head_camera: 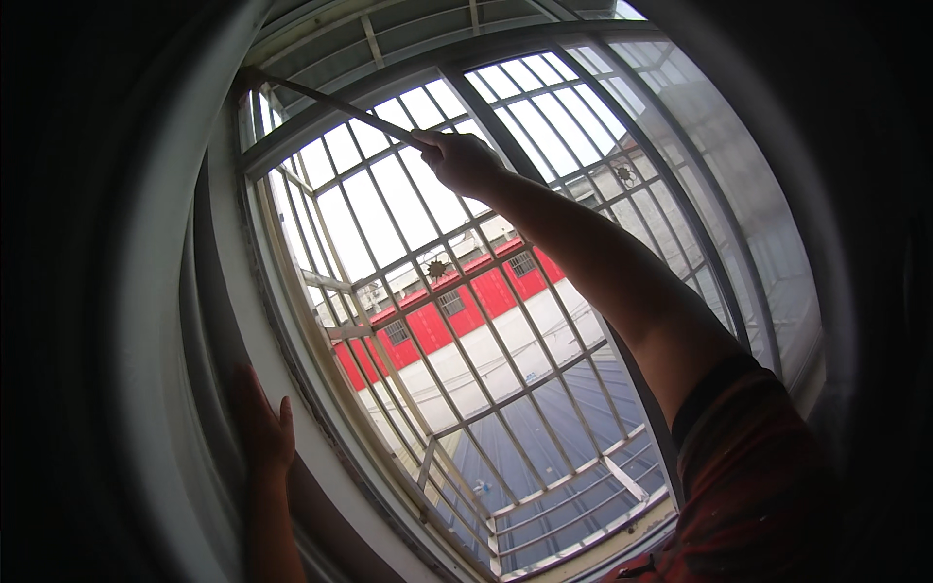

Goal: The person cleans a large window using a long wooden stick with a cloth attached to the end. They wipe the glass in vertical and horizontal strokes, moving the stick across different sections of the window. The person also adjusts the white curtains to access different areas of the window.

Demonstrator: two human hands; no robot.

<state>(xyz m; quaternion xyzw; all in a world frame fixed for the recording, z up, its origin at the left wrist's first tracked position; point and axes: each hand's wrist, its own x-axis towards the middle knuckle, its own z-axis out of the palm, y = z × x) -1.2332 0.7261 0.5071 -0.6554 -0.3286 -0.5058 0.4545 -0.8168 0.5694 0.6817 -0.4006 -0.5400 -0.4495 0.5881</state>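
My right hand [466, 164] is raised in front of the window and grips one end of a long thin stick [342, 107]. The stick slants up and left to the upper left corner of the window frame. Its far end lies in dark shadow there, so I cannot tell what is on it. Low on the left, my left hand [268, 430] is against the side of the window opening, beside the grey curtain [195, 350]. Its thumb stands apart from the fingers and nothing shows in its grasp. The fingertips are dim.
A metal security grille [437, 269] with star-shaped ornaments stands outside the window. A dark upright frame bar [497, 127] divides the opening, with glass panes to its right. Beyond are a red and white building [485, 291] and a blue-grey metal roof [539, 408].
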